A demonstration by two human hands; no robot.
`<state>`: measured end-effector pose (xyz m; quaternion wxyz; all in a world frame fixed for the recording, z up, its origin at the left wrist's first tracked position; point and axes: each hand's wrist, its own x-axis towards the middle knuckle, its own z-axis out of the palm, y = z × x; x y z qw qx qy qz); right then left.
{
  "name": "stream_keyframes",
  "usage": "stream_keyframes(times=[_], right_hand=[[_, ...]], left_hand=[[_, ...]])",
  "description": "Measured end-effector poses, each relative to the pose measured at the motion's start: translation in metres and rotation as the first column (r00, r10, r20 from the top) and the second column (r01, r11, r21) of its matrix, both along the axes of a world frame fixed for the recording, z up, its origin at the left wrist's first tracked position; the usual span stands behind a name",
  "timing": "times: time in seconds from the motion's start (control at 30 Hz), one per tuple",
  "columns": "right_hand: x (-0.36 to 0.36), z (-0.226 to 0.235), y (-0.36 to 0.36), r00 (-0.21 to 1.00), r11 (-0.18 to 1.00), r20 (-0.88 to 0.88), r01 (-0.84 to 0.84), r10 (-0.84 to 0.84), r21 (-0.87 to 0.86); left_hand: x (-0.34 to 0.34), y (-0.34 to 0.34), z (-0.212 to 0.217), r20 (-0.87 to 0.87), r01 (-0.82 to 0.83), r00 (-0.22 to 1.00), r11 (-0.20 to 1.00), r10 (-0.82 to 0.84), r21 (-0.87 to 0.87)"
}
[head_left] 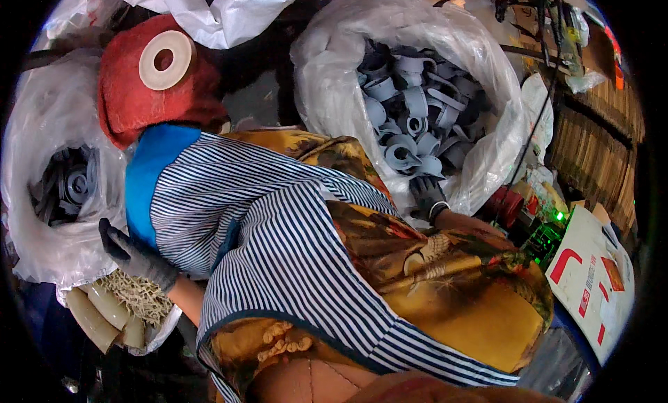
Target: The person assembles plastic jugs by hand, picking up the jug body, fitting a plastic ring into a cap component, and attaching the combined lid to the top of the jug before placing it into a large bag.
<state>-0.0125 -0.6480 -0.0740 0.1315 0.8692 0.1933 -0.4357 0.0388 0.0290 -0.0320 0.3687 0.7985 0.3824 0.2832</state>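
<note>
My left hand [136, 255], in a dark grey glove, is beside the plastic bag [42, 250] on the left, fingers stretched and nothing seen in them. Dark grey plastic parts [78, 186] lie inside that bag. My right hand [427, 196], also gloved, is at the near rim of a larger clear plastic bag [320, 76]. Its fingers are apart and point at the grey ring-shaped plastic parts [415, 105] heaped within. The lowest grey part [430, 166] lies just beyond those fingertips; whether they touch it, I cannot tell.
A cream flat ring [147, 63] rests on red cloth [125, 100] at the upper left. Beige curved pieces [90, 319] and thin, pale scraps [142, 298] lie below my left hand. At right are a circuit board with green lights [546, 236], a white printed panel [591, 278] and stacked brown cardboard [591, 138].
</note>
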Motion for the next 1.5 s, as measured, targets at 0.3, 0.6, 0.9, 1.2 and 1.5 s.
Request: stream_keyframes(times=[0.3, 0.6, 0.9, 1.2, 1.5], right_hand=[[0.067, 0.038, 0.032, 0.990, 0.933, -0.053, 0.106, -0.132, -0.344], [0.107, 0.050, 0.049, 0.980, 0.929, -0.192, -0.119, 0.054, -0.349], [0.217, 0.084, 0.116, 0.833, 0.804, -0.481, -0.474, 0.276, -0.360], [0.226, 0.061, 0.157, 0.797, 0.796, -0.507, -0.523, 0.330, -0.305], [0.194, 0.066, 0.156, 0.783, 0.826, -0.513, -0.517, 0.351, -0.224]], left_hand=[[0.011, -0.004, 0.012, -0.159, 0.044, 0.987, 0.997, -0.034, 0.059], [0.002, -0.002, 0.009, -0.151, 0.050, 0.988, 0.998, -0.043, 0.042], [-0.014, -0.013, 0.011, -0.110, 0.056, 0.992, 0.998, -0.057, -0.010], [-0.041, 0.010, 0.001, -0.137, 0.034, 0.990, 0.997, -0.043, -0.065], [-0.032, 0.005, 0.002, -0.117, 0.056, 0.991, 0.997, -0.062, -0.052]])
